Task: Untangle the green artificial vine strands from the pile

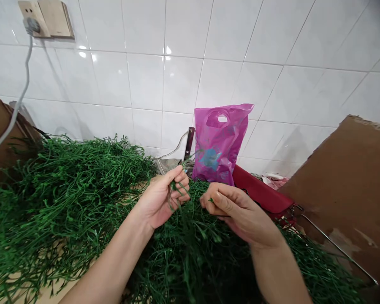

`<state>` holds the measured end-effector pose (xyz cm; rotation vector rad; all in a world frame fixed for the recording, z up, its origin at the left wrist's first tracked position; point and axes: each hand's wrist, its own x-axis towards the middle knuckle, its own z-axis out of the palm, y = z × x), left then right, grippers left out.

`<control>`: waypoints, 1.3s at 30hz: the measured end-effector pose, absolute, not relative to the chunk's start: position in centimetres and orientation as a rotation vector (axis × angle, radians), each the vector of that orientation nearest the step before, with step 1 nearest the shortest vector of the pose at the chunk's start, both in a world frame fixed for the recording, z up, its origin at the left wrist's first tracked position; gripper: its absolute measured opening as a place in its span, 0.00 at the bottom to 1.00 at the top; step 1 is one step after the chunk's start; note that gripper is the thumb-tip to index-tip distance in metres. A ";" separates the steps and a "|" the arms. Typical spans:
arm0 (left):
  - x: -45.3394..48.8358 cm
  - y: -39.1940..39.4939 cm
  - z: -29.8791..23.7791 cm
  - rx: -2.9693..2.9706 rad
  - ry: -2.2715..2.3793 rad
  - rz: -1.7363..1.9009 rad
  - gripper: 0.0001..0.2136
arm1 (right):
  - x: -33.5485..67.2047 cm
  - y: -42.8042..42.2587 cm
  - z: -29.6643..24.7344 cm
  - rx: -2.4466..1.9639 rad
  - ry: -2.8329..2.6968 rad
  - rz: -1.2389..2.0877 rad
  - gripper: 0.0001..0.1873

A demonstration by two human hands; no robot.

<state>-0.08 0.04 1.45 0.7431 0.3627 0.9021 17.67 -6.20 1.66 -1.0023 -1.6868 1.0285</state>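
A big heap of green plastic plant sprigs covers the surface in front of me. My left hand is closed around a few thin green stems, fingers curled over them. My right hand sits just to its right, fingertips pinched on a green sprig above the pile. The two hands nearly touch over the middle of the heap.
A pink plastic bag stands against the white tiled wall, with a red case beside it. Brown cardboard rises at the right and at the far left. A grey cable hangs from a wall socket.
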 end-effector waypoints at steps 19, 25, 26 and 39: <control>-0.5 -0.1 1.0 1.371 0.507 0.938 0.19 | 15.1 -6.1 2.1 -1.332 -1.653 0.381 0.07; -0.5 0.3 0.6 1.441 0.533 0.859 0.13 | 16.4 -6.1 2.3 -1.382 -1.574 0.381 0.07; -0.5 0.3 0.6 1.486 0.563 0.872 0.12 | 16.5 -6.2 2.4 -1.388 -1.577 0.400 0.07; -0.1 -0.1 0.6 1.487 0.571 0.951 0.09 | 16.7 -5.6 1.5 -1.237 -1.493 0.700 0.07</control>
